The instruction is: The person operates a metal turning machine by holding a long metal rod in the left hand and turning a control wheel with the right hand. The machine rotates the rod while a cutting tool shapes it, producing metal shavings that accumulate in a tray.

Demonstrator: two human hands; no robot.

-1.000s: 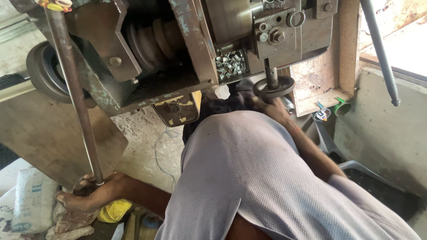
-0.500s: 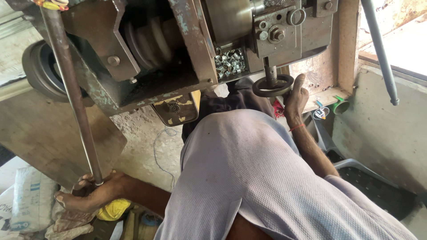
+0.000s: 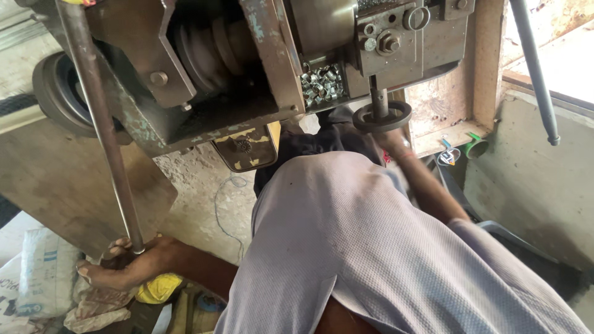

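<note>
Down at the lower left, the left hand (image 3: 120, 267) wraps its fingers (image 3: 93, 272) around the bottom end of the long grey steel rod (image 3: 102, 127), which slants up past the worn grey metal machine (image 3: 260, 68). Over on the right, the right hand (image 3: 391, 139) sits just under the small dark round handwheel (image 3: 382, 115), touching its rim; its fingers are mostly hidden, so I cannot tell if they grip. A heap of small shiny metal rings (image 3: 320, 81) lies inside the machine, beside the wheel's shaft.
</note>
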